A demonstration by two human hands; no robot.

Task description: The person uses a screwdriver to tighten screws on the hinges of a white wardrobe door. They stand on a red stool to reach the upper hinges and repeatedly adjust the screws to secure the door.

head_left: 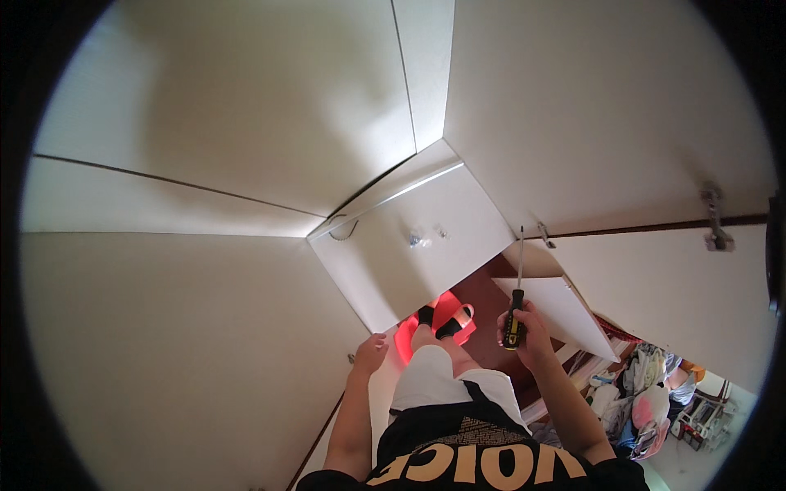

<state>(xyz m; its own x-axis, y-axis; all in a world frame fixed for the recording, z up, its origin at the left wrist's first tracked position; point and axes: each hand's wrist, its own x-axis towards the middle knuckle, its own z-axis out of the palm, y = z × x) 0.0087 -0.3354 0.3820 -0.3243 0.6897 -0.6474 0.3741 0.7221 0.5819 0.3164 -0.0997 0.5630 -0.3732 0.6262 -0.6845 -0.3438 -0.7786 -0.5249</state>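
Note:
My right hand (526, 331) is closed around a screwdriver (514, 319) with a black and yellow handle. Its thin metal shaft points up and away, and the tip stands near a hinge on the right cabinet door. On the left, my left hand (371, 353) has its fingers bent at the front edge of the white side panel (188, 327), close to the near corner of a white shelf (393, 270). Small shiny pieces (420, 239), too small to name, lie on that shelf beside a thin curved cord (344, 231).
My feet are on a red stool (408, 335) above a brown floor (483, 307). Metal hinges (717, 221) join the right wall and a white door (655, 278). A lower door (565, 307) stands ajar. Piled clothes (643, 397) and a white rack (704, 421) are at lower right.

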